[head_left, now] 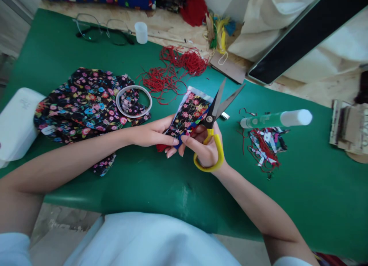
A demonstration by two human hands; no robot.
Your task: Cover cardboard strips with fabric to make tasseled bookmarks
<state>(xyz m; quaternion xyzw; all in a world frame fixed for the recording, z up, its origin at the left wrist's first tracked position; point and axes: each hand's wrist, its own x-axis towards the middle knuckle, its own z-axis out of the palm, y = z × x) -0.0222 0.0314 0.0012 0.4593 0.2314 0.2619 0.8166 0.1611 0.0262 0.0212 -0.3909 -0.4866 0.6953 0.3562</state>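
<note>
Between my two hands is a small strip of black floral fabric (189, 112) with a pale edge, tilted up from the table. My left hand (155, 133) pinches its lower left side, thumb on top. At its lower right, my right hand (204, 147) presses thumb and fingers on a blue and red edge of the piece. Yellow-handled scissors (213, 118) hang on my right hand, the handle loop round the thumb side, blades apart and pointing away from me. Some fingers of both hands are hidden beneath the fabric.
Left on the green table (155, 185) lie a larger floral cloth (86, 104), a clear ring (118, 101) and a white case (21, 124). Red cords (161, 80), glasses (92, 30) and a white cup (141, 32) are behind. A glue bottle (273, 120) and scraps (264, 147) sit right.
</note>
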